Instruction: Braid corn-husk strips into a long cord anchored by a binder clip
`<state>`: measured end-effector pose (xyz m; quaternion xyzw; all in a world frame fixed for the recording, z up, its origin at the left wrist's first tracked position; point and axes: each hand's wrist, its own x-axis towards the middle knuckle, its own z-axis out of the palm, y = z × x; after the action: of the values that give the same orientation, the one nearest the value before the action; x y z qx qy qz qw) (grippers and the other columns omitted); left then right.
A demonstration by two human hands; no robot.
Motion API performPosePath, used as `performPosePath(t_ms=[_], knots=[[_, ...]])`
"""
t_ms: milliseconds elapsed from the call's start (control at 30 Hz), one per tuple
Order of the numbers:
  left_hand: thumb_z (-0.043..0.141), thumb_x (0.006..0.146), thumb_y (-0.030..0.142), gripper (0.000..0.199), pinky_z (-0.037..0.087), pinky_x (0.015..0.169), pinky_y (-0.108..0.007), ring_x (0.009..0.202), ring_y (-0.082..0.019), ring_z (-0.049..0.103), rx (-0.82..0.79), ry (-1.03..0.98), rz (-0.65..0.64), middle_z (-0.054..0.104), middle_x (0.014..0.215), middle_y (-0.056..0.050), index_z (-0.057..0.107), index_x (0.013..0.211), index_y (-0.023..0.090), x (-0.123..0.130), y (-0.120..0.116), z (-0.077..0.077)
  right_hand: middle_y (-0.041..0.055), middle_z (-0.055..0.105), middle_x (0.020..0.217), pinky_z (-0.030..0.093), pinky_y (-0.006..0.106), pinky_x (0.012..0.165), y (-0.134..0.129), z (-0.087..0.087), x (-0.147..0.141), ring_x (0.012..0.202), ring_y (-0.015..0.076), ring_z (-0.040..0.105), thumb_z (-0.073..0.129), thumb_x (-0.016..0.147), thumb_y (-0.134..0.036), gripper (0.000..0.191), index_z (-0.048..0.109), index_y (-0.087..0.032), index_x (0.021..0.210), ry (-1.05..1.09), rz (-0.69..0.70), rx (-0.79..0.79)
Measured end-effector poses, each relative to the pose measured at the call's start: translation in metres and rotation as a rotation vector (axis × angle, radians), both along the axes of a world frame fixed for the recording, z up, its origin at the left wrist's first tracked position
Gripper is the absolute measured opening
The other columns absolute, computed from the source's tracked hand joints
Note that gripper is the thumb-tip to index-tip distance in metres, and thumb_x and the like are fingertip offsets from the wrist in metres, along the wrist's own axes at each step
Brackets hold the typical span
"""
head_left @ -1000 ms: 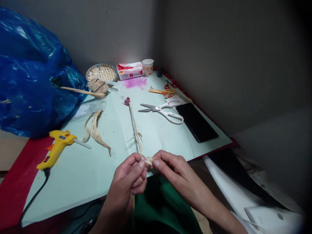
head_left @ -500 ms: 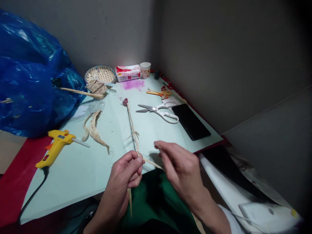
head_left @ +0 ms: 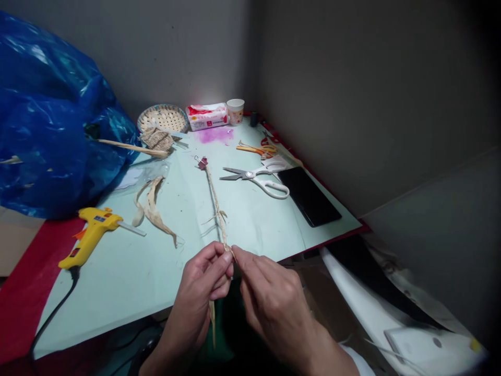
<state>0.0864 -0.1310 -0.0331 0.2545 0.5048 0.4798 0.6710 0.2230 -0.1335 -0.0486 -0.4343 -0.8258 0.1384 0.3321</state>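
The person wears a whitish sleeve [head_left: 357, 361] ending on the right forearm, its cuff plain. Green cloth [head_left: 224, 330], darkly shadowed, covers the lap; its garment type is unclear.

1. My straw-coloured braided fibre cord [head_left: 214, 196] meets a maroon clip [head_left: 202, 163].
2. Left, I see a glossy blue plastic bag [head_left: 47, 120] and a yellow pistol-shaped glue gun [head_left: 91, 235], its trigger orange.
3. Far: a cream openwork basket [head_left: 166, 116], blue-patterned at the rim; a red-and-white tissue pack [head_left: 208, 119].
4. Right: white-handled, grey-bladed scissors [head_left: 249, 175].
5. My mint-green tabletop sheet [head_left: 129, 277] bears a magenta smudge [head_left: 213, 136].
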Motion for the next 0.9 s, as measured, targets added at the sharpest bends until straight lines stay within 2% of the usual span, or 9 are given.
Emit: performPosePath(t_ms=[67,200,300,433,467,533,600,733,900], knots=[[0.064,0.085,0.028,0.018,0.019,0.042,-0.015,0.049,-0.003,0.025,0.002,-0.025,0.021,0.047,0.064,0.004,0.055,0.076,0.015,0.001,0.000,0.000,0.0139,0.069,0.115,0.055,0.032,0.075,-0.002,0.000,-0.001,0.092,0.0223,0.066,0.040,0.091,-0.008,0.042,0.054,-0.005,0.131,-0.043,0.018,0.015],[0.066,0.084,0.029,0.021,0.020,0.042,-0.015,0.049,-0.003,0.025,0.004,-0.014,0.033,0.046,0.063,0.005,0.054,0.075,0.014,0.002,-0.001,0.000,0.0174,0.062,0.127,0.056,0.037,0.065,-0.007,-0.002,0.000,0.089,0.0269,0.065,0.042,0.087,-0.006,0.047,0.053,-0.001,0.133,-0.152,0.025,0.080],[0.068,0.082,0.027,0.018,0.019,0.042,-0.015,0.048,-0.002,0.026,-0.008,0.001,0.026,0.047,0.062,0.005,0.055,0.077,0.015,-0.001,-0.002,-0.001,0.0180,0.065,0.122,0.055,0.040,0.074,-0.004,0.001,0.007,0.092,0.0280,0.065,0.046,0.089,-0.011,0.040,0.059,-0.003,0.126,-0.031,0.048,0.047],[0.067,0.082,0.029,0.018,0.018,0.042,-0.015,0.048,-0.002,0.027,0.017,0.098,-0.013,0.049,0.062,0.004,0.058,0.077,0.015,-0.005,-0.003,0.002,0.0095,0.071,0.110,0.049,0.033,0.089,0.013,0.016,0.018,0.100,0.0212,0.065,0.048,0.095,-0.019,0.024,0.068,-0.015,0.109,0.254,-0.022,-0.207],[0.067,0.082,0.030,0.018,0.018,0.042,-0.015,0.048,-0.002,0.028,0.021,0.122,-0.023,0.049,0.063,0.004,0.059,0.077,0.014,-0.006,-0.002,0.003,0.0067,0.072,0.108,0.049,0.031,0.088,0.018,0.021,0.019,0.099,0.0192,0.065,0.049,0.096,-0.021,0.022,0.067,-0.018,0.108,0.280,-0.021,-0.312],[0.068,0.081,0.029,0.017,0.017,0.042,-0.015,0.047,-0.002,0.029,0.029,0.137,-0.032,0.049,0.062,0.004,0.060,0.077,0.014,-0.006,-0.002,0.004,0.0026,0.071,0.098,0.050,0.026,0.078,0.025,0.029,0.017,0.088,0.0157,0.066,0.047,0.098,-0.026,0.019,0.064,-0.021,0.106,0.280,0.070,-0.519],[0.068,0.081,0.029,0.017,0.017,0.042,-0.015,0.047,-0.002,0.028,0.038,0.136,-0.024,0.049,0.061,0.004,0.060,0.076,0.015,-0.006,-0.003,0.003,0.0011,0.068,0.089,0.048,0.024,0.069,0.026,0.032,0.011,0.080,0.0139,0.063,0.042,0.100,-0.028,0.018,0.059,-0.021,0.103,0.256,0.166,-0.633],[0.066,0.082,0.031,0.019,0.017,0.042,-0.015,0.048,-0.003,0.027,0.065,0.147,0.004,0.049,0.063,0.004,0.060,0.075,0.015,-0.007,-0.005,-0.004,0.0022,0.063,0.090,0.046,0.025,0.071,0.016,0.022,-0.001,0.080,0.0142,0.059,0.037,0.101,-0.025,0.017,0.053,-0.020,0.101,0.238,0.134,-0.595],[0.061,0.086,0.031,0.018,0.021,0.043,-0.015,0.049,-0.004,0.030,0.088,0.165,-0.001,0.050,0.065,0.003,0.060,0.077,0.015,-0.006,-0.008,-0.010,0.0037,0.060,0.086,0.044,0.025,0.069,0.006,0.003,-0.007,0.074,0.0144,0.056,0.039,0.099,-0.018,0.022,0.060,-0.019,0.102,0.254,0.072,-0.403]])
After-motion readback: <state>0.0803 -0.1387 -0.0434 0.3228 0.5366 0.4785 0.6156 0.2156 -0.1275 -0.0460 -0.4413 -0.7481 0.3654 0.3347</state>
